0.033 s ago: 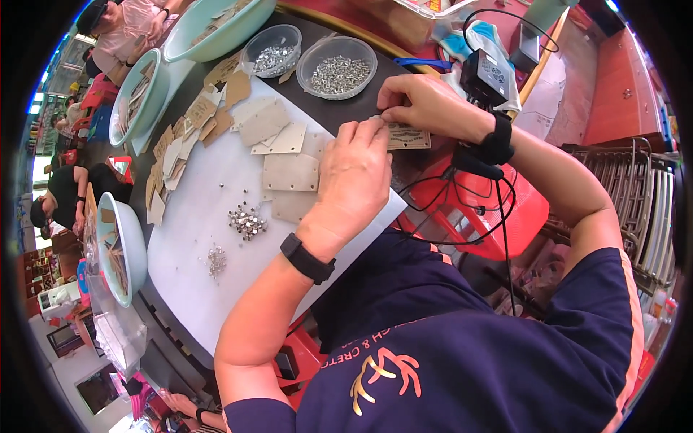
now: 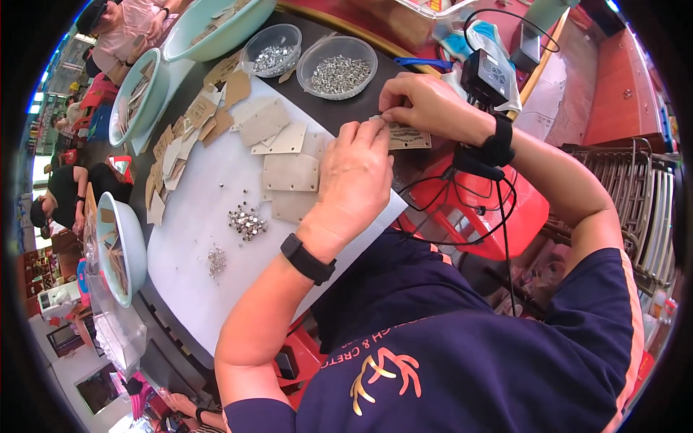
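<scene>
A small printed card, tan with dark print, lies near the table's right edge, partly under both hands. My left hand is closed over its left end, fingers bent and tips hidden. Just above the card, my right hand pinches thumb and forefinger together at its upper left corner; whatever sits between them is too small to make out. Beside my left hand, several plain beige cards with small holes overlap on the white sheet. A heap of shiny metal studs and a smaller pile of tiny clear pieces lie there too.
Two clear tubs, one with silvery parts and one with metal rivets, stand beyond the cards. Brown card pieces and pale green basins line the left. Black cables hang by a red stool. People sit at left.
</scene>
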